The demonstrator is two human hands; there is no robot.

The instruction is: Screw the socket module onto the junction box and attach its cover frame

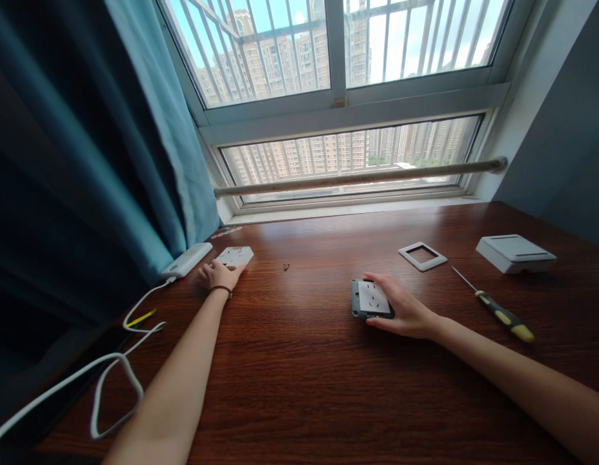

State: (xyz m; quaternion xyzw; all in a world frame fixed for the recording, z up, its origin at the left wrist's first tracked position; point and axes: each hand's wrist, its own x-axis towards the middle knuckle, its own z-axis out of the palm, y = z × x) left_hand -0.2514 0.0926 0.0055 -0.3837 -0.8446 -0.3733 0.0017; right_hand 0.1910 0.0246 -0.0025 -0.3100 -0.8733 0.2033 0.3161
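Note:
My right hand [405, 309] grips a wall socket [373, 297] by its right side, thumb along the near edge and fingers along the far edge. The socket has a white face with several slots and a dark grey surround, and lies face up on the table. Farther left, my left hand [221, 276] is closed around the near left part of a white plastic mounting box [237, 256]; some of its fingertips are hidden. Two small brass-coloured screws [286, 266] lie between my hands.
Beyond my right hand lie a white square frame [432, 263], a screwdriver [505, 315] with a black and yellow handle, and a white box [515, 254]. At left, a white power strip [187, 259] with its looping cord [119, 358] rests beside the blue curtain [183, 161]. A yellow strip [141, 319] lies nearby.

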